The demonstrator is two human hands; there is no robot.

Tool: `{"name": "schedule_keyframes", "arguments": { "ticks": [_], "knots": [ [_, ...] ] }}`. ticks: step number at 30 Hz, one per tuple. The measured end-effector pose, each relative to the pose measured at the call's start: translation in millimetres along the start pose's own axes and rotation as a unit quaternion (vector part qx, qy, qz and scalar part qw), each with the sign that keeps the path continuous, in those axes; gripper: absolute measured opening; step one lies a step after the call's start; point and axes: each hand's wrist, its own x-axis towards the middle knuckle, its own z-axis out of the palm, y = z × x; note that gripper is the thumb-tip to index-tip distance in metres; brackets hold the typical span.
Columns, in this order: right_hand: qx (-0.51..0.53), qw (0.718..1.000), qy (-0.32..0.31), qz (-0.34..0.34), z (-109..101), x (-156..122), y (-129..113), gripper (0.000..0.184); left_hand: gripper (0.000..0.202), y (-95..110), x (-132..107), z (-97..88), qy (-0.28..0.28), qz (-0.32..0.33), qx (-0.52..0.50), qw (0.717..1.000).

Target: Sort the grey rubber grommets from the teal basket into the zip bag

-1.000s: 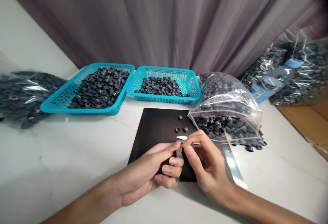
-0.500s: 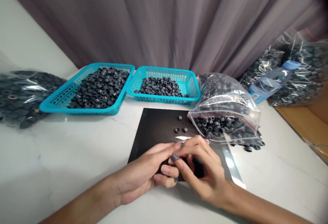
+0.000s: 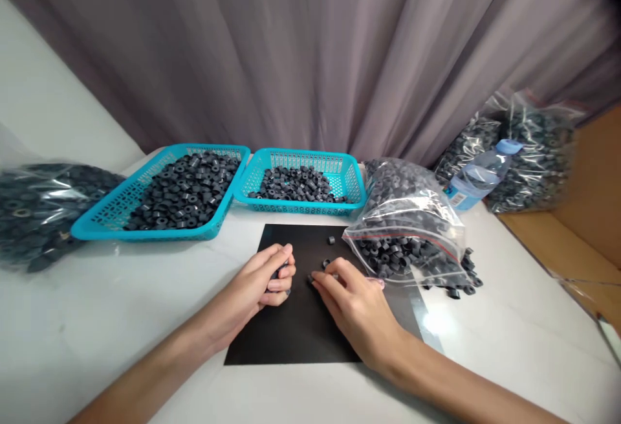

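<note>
My left hand (image 3: 272,276) is curled closed over the left part of a black mat (image 3: 286,340), with dark grey plastic rings partly showing between its fingers. To its right, my right hand (image 3: 354,307) reaches low over the mat, its fingertips pinched at a small grey ring (image 3: 310,279). Just beyond those fingers lies another ring (image 3: 326,263), and a single ring (image 3: 331,240) sits farther back. A knife's pink handle (image 3: 376,283) pokes out past my right hand, which hides its blade.
Two blue baskets (image 3: 145,235) (image 3: 301,206) of grey rings stand behind the mat. An open zip bag (image 3: 412,197) spills rings at the right. Behind it are a water bottle (image 3: 478,175), more filled bags (image 3: 536,158) and a cardboard box (image 3: 592,178). Another filled bag (image 3: 53,197) lies far left.
My hands were together over the mat and are now apart. The right has taken a grey ring down to the mat; the left has drawn back left, closed. The view has shifted slightly.
</note>
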Motion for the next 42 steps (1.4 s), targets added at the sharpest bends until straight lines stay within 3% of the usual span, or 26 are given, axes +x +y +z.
{"name": "schedule_keyframes", "arguments": {
  "ticks": [4, 7, 9, 12, 14, 16, 18, 21, 24, 27, 30, 33, 35, 37, 42],
  "knots": [
    [-0.049, 0.998, 0.014, -0.030, 7.5, -4.1, 0.7, 0.033, 0.037, -1.4, -3.1, 7.5, -0.002, -0.006, 0.009, 1.000],
    [-0.070, 0.996, 0.042, -0.044, -7.4, -8.1, -2.5, 0.038, 0.039, -2.5, -3.6, 12.5, -0.012, -0.007, 0.018, 1.000],
    [-0.104, 0.990, 0.064, -0.069, -33.4, -8.0, -3.8, 0.039, 0.043, -6.0, -1.0, 14.0, -0.032, -0.012, 0.033, 0.999],
    [-0.192, 0.969, 0.115, -0.109, -91.7, -1.6, 0.9, 0.038, 0.050, -12.3, 4.3, 19.4, -0.067, -0.035, 0.063, 0.995],
    [-0.252, 0.952, 0.158, -0.076, -132.3, 4.9, 11.3, 0.028, 0.050, -13.2, 5.2, 29.9, -0.094, -0.036, 0.094, 0.990],
    [-0.282, 0.950, 0.134, -0.027, -163.7, 9.5, 27.2, 0.027, 0.044, -9.3, 3.7, 47.2, -0.121, 0.002, 0.152, 0.981],
    [-0.291, 0.953, 0.081, -0.026, -180.8, 9.6, 45.2, 0.032, 0.037, -1.8, 2.6, 69.1, -0.139, 0.080, 0.233, 0.959],
    [-0.282, 0.958, 0.019, -0.052, -183.4, 1.0, 64.7, 0.031, 0.030, 8.9, 10.8, 102.0, -0.134, 0.205, 0.318, 0.916],
    [-0.269, 0.960, 0.008, -0.081, -175.0, -12.4, 67.3, 0.020, 0.022, 11.7, 34.0, 125.6, -0.115, 0.288, 0.361, 0.880],
    [-0.308, 0.945, -0.024, -0.105, -166.9, -23.1, 58.4, 0.039, 0.029, 8.6, 60.6, 138.2, -0.104, 0.345, 0.459, 0.812],
    [-0.413, 0.907, -0.071, -0.049, -156.4, -24.5, 48.6, 0.057, 0.036, 7.3, 76.9, 145.5, -0.091, 0.365, 0.567, 0.732],
    [-0.475, 0.869, -0.127, 0.057, -145.7, -16.0, 41.1, 0.050, 0.032, 9.5, 82.0, 149.7, -0.064, 0.396, 0.616, 0.678],
    [-0.475, 0.861, -0.163, 0.084, -143.8, -8.5, 36.7, 0.045, 0.025, 11.5, 83.2, 149.6, -0.062, 0.433, 0.616, 0.655],
    [-0.460, 0.867, -0.179, 0.063, -148.4, -2.4, 34.2, 0.044, 0.022, 13.6, 84.9, 147.3, -0.063, 0.464, 0.606, 0.643],
    [-0.412, 0.897, -0.157, 0.022, -177.1, 6.6, 45.1, 0.038, 0.027, 25.4, 87.0, 142.2, -0.067, 0.491, 0.573, 0.653]
  ]
}}
